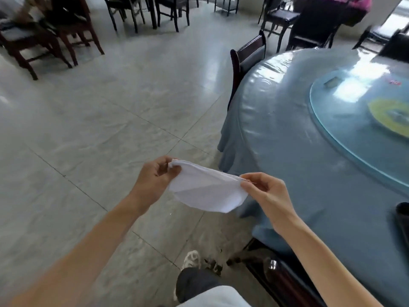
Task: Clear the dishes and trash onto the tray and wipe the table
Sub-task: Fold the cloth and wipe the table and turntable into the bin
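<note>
The person stands just beside the round table (276,134), holding one folded white cloth (205,189) stretched in the air over the floor, the left hand (155,180) pinching one end and the right hand (265,193) pinching the other, so each grip is closed on it. Clearing looks nearly done and wiping not yet begun, I'd say: on the one glass turntable (327,111) I count a single yellow-rimmed plate (389,114) and one small boxy item (332,82), and no tray is in sight.
</note>
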Demonstrator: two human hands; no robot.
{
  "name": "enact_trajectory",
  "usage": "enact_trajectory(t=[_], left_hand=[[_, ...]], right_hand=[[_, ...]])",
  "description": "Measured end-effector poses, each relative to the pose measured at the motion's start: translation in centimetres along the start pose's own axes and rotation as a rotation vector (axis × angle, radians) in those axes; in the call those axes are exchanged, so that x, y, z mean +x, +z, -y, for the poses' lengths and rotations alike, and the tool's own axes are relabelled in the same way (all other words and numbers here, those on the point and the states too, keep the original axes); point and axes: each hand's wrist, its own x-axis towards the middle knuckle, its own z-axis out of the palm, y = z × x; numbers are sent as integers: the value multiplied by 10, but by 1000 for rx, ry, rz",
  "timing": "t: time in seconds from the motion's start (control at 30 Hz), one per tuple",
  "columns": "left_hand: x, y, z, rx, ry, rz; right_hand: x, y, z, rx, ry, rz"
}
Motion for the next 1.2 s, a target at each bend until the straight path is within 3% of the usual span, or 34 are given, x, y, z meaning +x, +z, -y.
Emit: enact_trajectory(t=[0.47,0.83,1.03,1.2], left_hand=[[218,35,-19,-24,76,391],[365,89,-67,-88,117,758],[410,112,-79,-99,204,1113],[431,132,-91,-37,275,1358]], right_hand=[[111,-37,43,-105,122,-155],[198,-45,81,-509,10,-560],[220,-45,112,-527,-23,-768],[225,-59,132,-437,-33,-829]])
